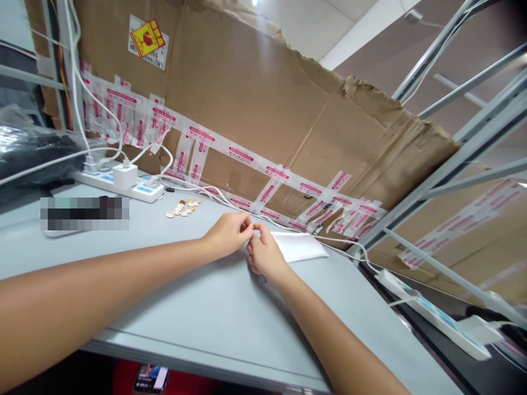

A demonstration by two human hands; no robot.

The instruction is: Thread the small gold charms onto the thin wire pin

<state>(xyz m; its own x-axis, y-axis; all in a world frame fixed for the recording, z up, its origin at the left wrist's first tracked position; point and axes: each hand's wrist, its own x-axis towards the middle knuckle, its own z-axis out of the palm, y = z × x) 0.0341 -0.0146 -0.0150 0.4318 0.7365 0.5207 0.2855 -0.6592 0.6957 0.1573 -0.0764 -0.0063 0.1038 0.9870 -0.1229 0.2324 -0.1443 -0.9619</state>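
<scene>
My left hand point(228, 233) and my right hand point(265, 255) meet over the grey table point(206, 307), fingertips touching. Between the left fingertips sits a small yellowish button point(250, 225); the right fingers pinch something at the same spot, too small to make out. A white piece of fabric or paper point(298, 246) lies flat just right of my right hand. A small pile of several light buttons point(184, 208) lies on the table behind and left of my left hand.
A tall cardboard wall point(263, 104) with red-printed tape stands behind the table. A white power strip point(123, 184) with plugs and cables sits at the back left, another power strip point(436, 318) off the right edge. Metal shelf bars point(465, 148) slant at right. A black bag point(33, 148) lies far left.
</scene>
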